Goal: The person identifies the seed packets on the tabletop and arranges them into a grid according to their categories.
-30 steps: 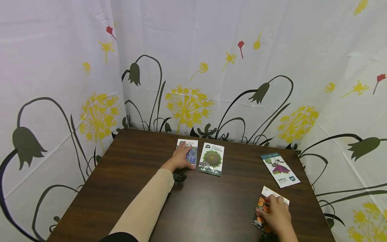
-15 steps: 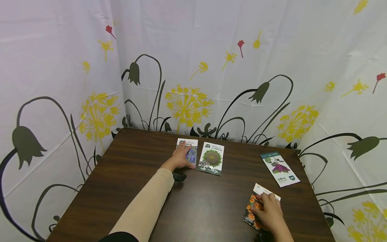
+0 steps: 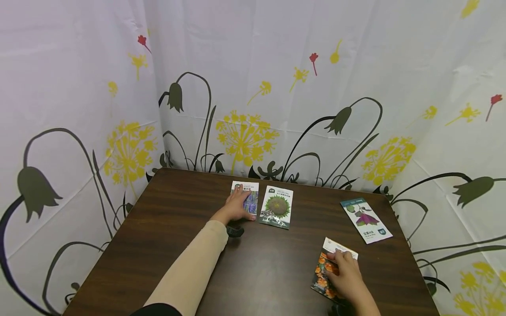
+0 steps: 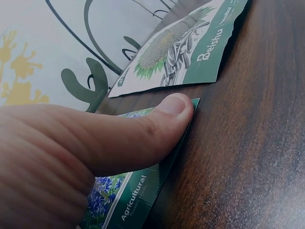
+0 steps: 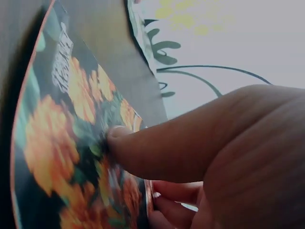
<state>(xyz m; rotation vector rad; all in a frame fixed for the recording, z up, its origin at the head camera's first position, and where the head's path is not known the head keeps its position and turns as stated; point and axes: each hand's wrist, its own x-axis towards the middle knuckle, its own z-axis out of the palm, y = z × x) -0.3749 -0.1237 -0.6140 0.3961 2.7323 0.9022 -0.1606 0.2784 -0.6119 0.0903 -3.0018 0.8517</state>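
My left hand (image 3: 237, 206) lies flat on a purple-flower seed packet (image 3: 251, 197) at the far middle of the dark wooden table (image 3: 178, 245). In the left wrist view its thumb (image 4: 119, 138) presses the packet's corner (image 4: 128, 200). A sunflower packet (image 3: 277, 207) lies just right of it, apart from the hand. Near the front right, my right hand (image 3: 348, 276) pinches an orange-flower packet (image 3: 322, 272). The thumb (image 5: 190, 138) is on its printed face (image 5: 62, 143) and fingers curl beneath.
A fourth packet with a purple flower and green header (image 3: 365, 220) lies near the table's right edge. A small black object (image 3: 235, 231) sits by my left wrist. Flower-printed white curtains (image 3: 276, 87) close in the table on three sides.
My right hand has carried the orange-flower packet leftward and a little farther from the front right corner. The left hand has stayed on the purple-flower packet.
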